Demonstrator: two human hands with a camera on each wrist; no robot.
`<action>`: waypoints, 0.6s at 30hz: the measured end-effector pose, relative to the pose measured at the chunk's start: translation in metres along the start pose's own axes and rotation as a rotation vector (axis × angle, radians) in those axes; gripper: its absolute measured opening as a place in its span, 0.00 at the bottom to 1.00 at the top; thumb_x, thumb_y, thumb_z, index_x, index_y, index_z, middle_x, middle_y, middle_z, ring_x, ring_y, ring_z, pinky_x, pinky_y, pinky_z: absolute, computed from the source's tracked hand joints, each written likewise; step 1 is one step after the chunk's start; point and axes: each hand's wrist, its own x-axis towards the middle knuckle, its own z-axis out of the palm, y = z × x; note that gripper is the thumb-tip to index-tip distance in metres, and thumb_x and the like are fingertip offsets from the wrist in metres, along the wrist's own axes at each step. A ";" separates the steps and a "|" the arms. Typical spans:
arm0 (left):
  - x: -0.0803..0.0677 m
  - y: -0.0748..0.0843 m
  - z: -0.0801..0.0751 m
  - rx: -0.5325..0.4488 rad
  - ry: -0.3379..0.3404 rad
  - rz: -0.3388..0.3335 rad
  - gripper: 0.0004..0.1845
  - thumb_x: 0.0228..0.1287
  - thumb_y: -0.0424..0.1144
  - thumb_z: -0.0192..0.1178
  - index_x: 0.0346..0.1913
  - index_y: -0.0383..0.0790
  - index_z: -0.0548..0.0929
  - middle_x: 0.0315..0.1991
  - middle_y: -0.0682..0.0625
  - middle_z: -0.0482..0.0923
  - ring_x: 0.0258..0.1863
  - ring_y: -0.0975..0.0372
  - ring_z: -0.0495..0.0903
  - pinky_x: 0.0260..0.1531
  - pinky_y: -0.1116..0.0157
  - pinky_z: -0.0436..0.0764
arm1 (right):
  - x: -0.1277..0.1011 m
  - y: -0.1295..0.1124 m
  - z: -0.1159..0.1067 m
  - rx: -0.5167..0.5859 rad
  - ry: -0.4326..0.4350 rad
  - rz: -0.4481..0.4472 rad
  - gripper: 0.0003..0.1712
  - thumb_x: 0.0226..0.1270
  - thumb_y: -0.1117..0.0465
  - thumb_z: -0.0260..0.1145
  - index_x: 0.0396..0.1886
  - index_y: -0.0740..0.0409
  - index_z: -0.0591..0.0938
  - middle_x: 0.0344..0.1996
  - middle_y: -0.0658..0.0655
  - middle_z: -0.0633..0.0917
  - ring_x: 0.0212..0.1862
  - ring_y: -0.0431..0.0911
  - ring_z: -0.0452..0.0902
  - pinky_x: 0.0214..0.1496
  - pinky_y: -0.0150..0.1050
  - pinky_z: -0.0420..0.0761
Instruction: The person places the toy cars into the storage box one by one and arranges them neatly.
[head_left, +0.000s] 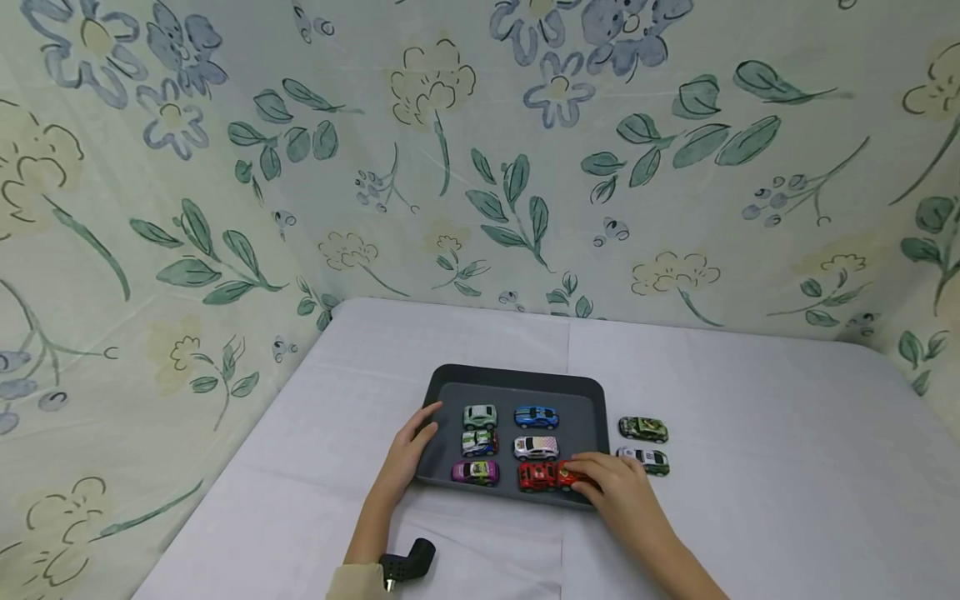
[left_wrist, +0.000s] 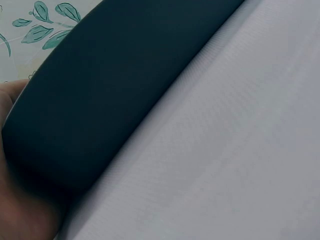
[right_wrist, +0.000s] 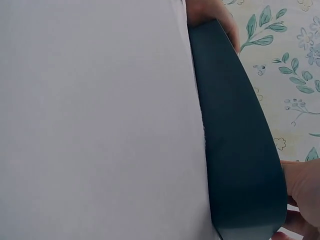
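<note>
A dark grey tray [head_left: 576,404] lies on the white-covered table, holding toy cars in two columns. At its near right corner my right hand [head_left: 624,493] pinches a red toy car [head_left: 566,475], partly hidden by the fingers. Directly left of that car is another red toy car [head_left: 537,477]. My left hand [head_left: 405,454] rests against the tray's left side, its fingers reaching over the rim. In the left wrist view the tray's outer wall [left_wrist: 110,85] touches this hand. The right wrist view shows the tray wall [right_wrist: 235,125] with a hand at each end.
Inside the tray are a pale green car [head_left: 480,416], a white-and-blue car [head_left: 478,442], a purple car [head_left: 475,473], a blue car [head_left: 536,417] and a white-and-pink car [head_left: 536,448]. Right of the tray stand a green patterned car [head_left: 642,429] and a white car [head_left: 651,461].
</note>
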 end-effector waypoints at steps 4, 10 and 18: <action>0.000 -0.001 0.000 0.006 0.006 -0.005 0.21 0.68 0.44 0.47 0.63 0.49 0.69 0.69 0.47 0.57 0.71 0.51 0.49 0.69 0.48 0.46 | 0.003 -0.001 0.000 0.001 -0.072 0.046 0.15 0.41 0.59 0.74 0.34 0.48 0.85 0.37 0.47 0.85 0.41 0.43 0.81 0.47 0.47 0.72; 0.002 0.000 0.001 0.000 0.008 -0.003 0.21 0.67 0.44 0.48 0.63 0.48 0.69 0.69 0.47 0.57 0.71 0.51 0.49 0.69 0.48 0.46 | 0.010 -0.002 -0.002 0.046 -0.211 0.156 0.12 0.46 0.60 0.71 0.35 0.47 0.85 0.38 0.47 0.85 0.44 0.44 0.81 0.50 0.52 0.71; -0.002 0.008 0.000 -0.016 -0.016 -0.018 0.21 0.68 0.41 0.47 0.63 0.44 0.68 0.69 0.45 0.56 0.71 0.50 0.47 0.69 0.48 0.44 | 0.015 -0.004 -0.005 0.077 -0.294 0.219 0.11 0.47 0.62 0.71 0.34 0.46 0.84 0.37 0.46 0.85 0.44 0.45 0.81 0.51 0.53 0.71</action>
